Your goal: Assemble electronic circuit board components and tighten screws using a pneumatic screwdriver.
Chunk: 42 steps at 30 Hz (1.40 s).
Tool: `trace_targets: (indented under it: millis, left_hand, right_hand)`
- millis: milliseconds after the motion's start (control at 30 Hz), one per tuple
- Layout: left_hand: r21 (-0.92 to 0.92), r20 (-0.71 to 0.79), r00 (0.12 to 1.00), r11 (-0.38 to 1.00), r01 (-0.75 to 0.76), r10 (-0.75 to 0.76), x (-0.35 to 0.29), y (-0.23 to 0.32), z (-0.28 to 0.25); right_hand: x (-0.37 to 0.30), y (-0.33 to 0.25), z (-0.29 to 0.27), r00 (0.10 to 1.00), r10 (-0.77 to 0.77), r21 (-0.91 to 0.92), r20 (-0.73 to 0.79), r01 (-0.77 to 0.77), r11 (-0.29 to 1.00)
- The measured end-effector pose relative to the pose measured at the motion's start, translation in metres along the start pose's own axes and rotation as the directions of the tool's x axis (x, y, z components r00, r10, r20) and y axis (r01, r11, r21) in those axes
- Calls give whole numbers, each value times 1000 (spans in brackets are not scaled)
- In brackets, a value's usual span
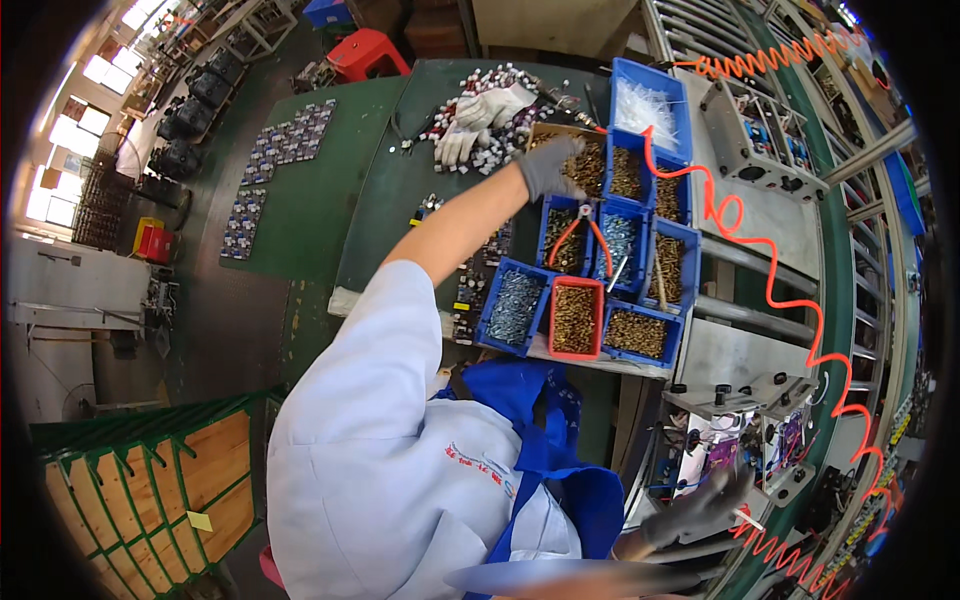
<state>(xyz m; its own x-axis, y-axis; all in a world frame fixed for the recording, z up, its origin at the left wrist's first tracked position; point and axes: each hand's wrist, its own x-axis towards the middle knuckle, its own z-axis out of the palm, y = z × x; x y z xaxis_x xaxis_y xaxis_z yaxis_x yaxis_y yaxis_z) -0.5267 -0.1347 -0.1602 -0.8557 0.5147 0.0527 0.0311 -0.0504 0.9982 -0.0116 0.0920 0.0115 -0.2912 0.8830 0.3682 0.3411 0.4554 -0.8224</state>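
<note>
My left hand [553, 168], in a dark grey glove, reaches into a cardboard-edged bin of brass-coloured screws [592, 165]. Its fingertips blur among the screws, so their grip is unclear. At the lower right my right hand [700, 508], also gloved, is beside an open metal unit [705, 455] with wires and purple parts inside. A short white rod [748, 518] shows close to its fingers; whether the hand holds it I cannot make out. Orange-handled pliers [583, 235] lie across the blue bins in front of my left hand.
Several blue bins of screws and a red bin [576, 318] stand at the table's near right. White gloves [480, 125] lie on small parts. A blue tray [650, 108] holds clear plastic pieces. An orange coiled hose [770, 270] hangs over the roller conveyor [755, 315].
</note>
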Motion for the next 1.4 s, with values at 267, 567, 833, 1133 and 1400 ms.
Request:
trace_targets:
  millis: [267, 567, 833, 1133, 1400]
  left_hand:
    - [825, -307, 934, 437, 357, -184, -125, 47, -117]
    - [695, -647, 752, 310, 649, -122, -229, 0, -123]
    - [-494, -512, 749, 858, 144, -420, -291, -10, -184]
    - [-821, -89, 925, 553, 142, -369, -281, 81, -56]
    - [-728, 466, 810, 367, 579, -354, -227, 118, 134]
  right_hand:
    - [-68, -112, 169, 726, -288, 293, 624, 125, 948]
    - [-196, -124, 410, 120, -435, 328, 892, 492, 807]
    - [-216, -115, 437, 162, -492, 439, 856, 275, 855]
    - [-125, -156, 276, 438, -530, 494, 726, 205, 845]
    - [-30, -85, 133, 665, -320, 107, 675, 341, 934]
